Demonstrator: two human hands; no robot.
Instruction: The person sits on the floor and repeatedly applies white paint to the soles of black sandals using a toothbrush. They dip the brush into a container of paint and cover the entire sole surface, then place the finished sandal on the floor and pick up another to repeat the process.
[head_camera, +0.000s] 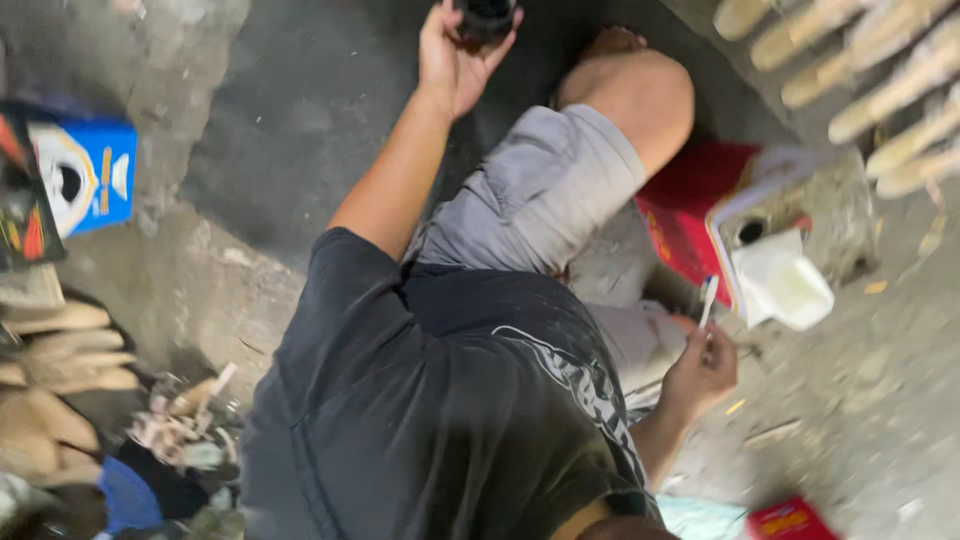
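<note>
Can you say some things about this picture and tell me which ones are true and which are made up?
1. The left hand grips a small black round container. True.
2. The right hand holds a big metal hammer. False: it pinches a thin white stick.
3. The person wears grey cloth shorts. True.
4. The cardboard box at the far left is green. False: it is blue and white.
5. Pale turned wooden pieces lie at the top right. True.
</note>
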